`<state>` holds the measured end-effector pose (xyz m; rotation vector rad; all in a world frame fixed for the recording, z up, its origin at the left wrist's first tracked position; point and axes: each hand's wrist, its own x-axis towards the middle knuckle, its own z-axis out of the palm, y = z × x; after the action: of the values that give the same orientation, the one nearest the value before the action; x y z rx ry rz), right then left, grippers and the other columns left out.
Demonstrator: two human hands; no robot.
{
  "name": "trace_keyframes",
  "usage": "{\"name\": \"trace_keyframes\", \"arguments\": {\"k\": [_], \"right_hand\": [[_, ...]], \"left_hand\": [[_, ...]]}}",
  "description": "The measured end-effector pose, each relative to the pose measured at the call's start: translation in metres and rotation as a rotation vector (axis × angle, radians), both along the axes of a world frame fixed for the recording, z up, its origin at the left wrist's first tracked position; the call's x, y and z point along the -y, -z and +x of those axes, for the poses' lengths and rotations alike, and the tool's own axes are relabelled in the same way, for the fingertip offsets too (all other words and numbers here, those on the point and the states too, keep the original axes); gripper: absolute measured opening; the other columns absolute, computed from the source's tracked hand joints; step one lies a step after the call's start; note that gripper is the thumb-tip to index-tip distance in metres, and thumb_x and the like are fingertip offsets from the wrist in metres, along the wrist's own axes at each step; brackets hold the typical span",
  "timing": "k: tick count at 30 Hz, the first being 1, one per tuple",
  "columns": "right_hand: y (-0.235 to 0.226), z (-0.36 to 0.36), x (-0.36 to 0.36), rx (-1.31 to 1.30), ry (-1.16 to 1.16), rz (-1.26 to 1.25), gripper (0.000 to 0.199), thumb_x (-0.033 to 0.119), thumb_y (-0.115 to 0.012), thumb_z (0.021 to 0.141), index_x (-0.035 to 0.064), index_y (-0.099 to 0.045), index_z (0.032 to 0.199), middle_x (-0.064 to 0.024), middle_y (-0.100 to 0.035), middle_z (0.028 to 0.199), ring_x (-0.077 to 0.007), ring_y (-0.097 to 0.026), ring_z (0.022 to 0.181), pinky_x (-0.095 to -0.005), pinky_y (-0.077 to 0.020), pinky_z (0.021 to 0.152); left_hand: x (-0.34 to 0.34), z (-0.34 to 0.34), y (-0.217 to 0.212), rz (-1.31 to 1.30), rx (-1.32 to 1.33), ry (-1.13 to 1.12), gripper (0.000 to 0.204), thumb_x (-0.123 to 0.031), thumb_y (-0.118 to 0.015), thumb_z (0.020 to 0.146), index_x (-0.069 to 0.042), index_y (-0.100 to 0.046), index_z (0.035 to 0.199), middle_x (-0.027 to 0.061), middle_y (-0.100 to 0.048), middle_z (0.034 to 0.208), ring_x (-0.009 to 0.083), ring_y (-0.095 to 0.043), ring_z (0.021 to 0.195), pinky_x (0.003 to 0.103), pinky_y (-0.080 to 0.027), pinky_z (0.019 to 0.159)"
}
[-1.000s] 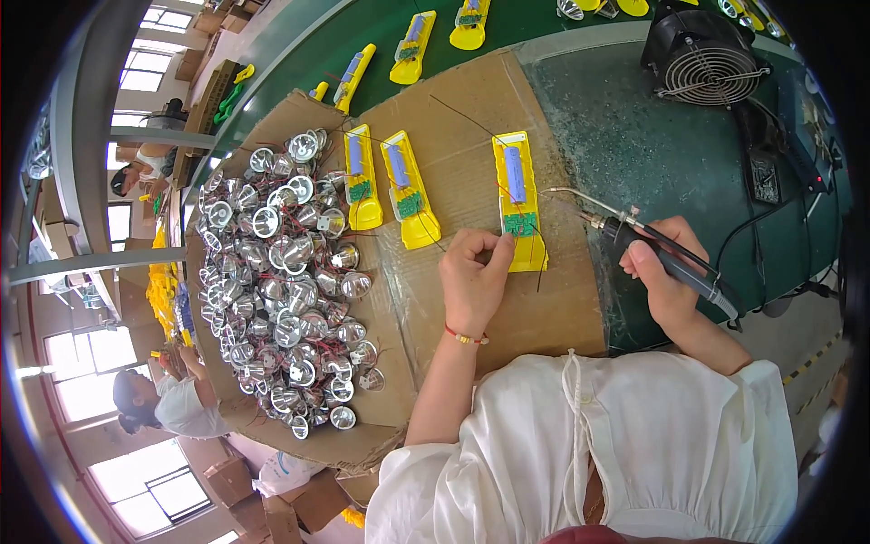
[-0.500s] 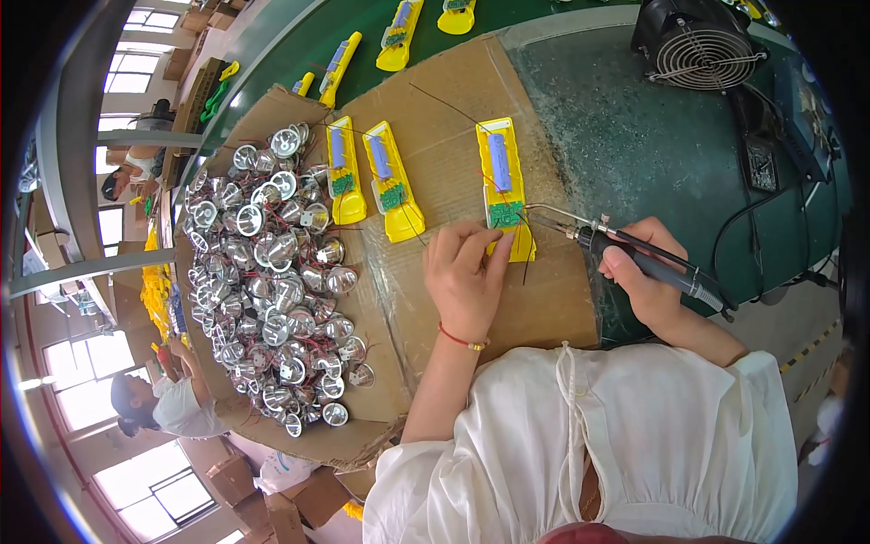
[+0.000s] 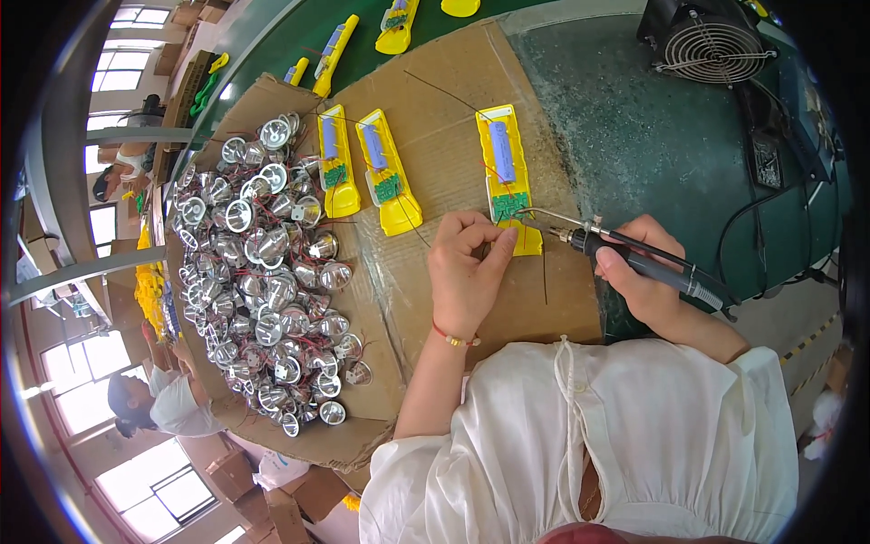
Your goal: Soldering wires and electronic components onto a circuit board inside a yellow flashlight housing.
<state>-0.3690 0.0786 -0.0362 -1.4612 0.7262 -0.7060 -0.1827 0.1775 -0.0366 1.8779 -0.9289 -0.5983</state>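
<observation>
A yellow plastic housing [image 3: 526, 243] lies on the cardboard in front of me, with a purple cylindrical battery [image 3: 501, 152] and a green circuit board [image 3: 510, 206] in it. My right hand [image 3: 642, 276] grips a soldering iron [image 3: 654, 265] with a thin curved metal tube alongside; its front end is at the board's lower part. My left hand [image 3: 466, 272] rests by the housing's lower left edge, thumb and forefinger pinched at the board. What they hold is hidden. A thin dark wire [image 3: 546, 279] sticks out below the housing.
Two similar yellow housings [image 3: 389, 172] lie to the left. Beyond them a cardboard tray [image 3: 367, 417] bears a heap of silvery reflector cups [image 3: 281, 290]. More housings lie at the far edge. A black fan [image 3: 711, 50] stands back right. Another person [image 3: 172, 399] sits at far left.
The view has shifted slightly. The dark wire below the housing has swung to the right and hangs straighter. Both hands and the soldering iron stay at the board.
</observation>
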Motion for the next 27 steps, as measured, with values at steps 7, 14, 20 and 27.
{"name": "trace_keyframes", "arguments": {"k": [7,14,20,27], "right_hand": [[-0.001,0.003,-0.003,0.085,0.103,0.109,0.015,0.009,-0.064,0.079,0.0011,-0.052,0.079,-0.0047,-0.060,0.062,-0.0061,-0.054,0.053,-0.0204,-0.0432,0.048],[0.003,0.000,0.000,0.032,0.039,0.024,0.015,0.010,-0.063,0.080,0.0007,-0.051,0.081,-0.0066,-0.060,0.065,-0.0064,-0.054,0.055,-0.0203,-0.0428,0.048],[-0.006,-0.002,0.002,0.095,0.074,0.101,0.013,0.007,-0.061,0.081,0.0001,-0.050,0.084,-0.0078,-0.060,0.068,-0.0080,-0.055,0.059,-0.0218,-0.0450,0.052],[-0.006,-0.012,0.007,0.130,0.082,0.096,0.011,0.005,-0.058,0.082,-0.0007,-0.050,0.086,-0.0087,-0.058,0.069,-0.0098,-0.056,0.061,-0.0232,-0.0474,0.055]], "left_hand": [[0.002,0.006,-0.003,0.050,-0.039,0.034,0.009,-0.006,-0.069,0.074,0.002,-0.065,0.074,0.0033,-0.052,0.085,0.0089,-0.050,0.071,0.020,-0.041,0.058],[0.004,0.006,-0.002,0.025,0.031,0.047,0.010,-0.007,-0.069,0.072,0.001,-0.064,0.074,0.0059,-0.053,0.078,0.0123,-0.051,0.063,0.024,-0.042,0.055],[0.005,0.007,-0.003,0.053,-0.016,0.020,0.010,-0.008,-0.069,0.072,0.001,-0.065,0.074,0.0061,-0.053,0.077,0.0126,-0.051,0.063,0.024,-0.042,0.056],[0.007,0.007,-0.008,0.118,-0.054,0.015,0.011,-0.008,-0.068,0.072,0.002,-0.065,0.073,0.0063,-0.053,0.076,0.0129,-0.052,0.063,0.025,-0.043,0.057]]}}
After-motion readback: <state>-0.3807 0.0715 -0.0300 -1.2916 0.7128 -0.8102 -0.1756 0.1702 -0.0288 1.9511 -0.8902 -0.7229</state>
